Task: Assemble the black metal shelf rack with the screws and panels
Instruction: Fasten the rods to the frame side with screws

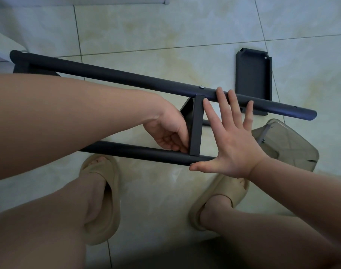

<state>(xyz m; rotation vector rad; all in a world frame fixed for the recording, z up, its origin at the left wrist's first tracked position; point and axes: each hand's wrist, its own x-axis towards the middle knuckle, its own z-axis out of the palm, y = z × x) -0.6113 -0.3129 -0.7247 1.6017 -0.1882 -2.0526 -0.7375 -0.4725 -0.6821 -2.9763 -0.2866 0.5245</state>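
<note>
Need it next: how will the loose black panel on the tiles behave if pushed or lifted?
The loose black panel probably stays stiff, given its folded rims. Lying flat, it should not roll or tip, but may slide on the glossy tiles.

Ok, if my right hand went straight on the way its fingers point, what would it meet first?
Probably the far black tube: the right hand's spread fingertips overlap it beside the screw, though whether they touch is unclear. Past it lies the loose panel.
</note>
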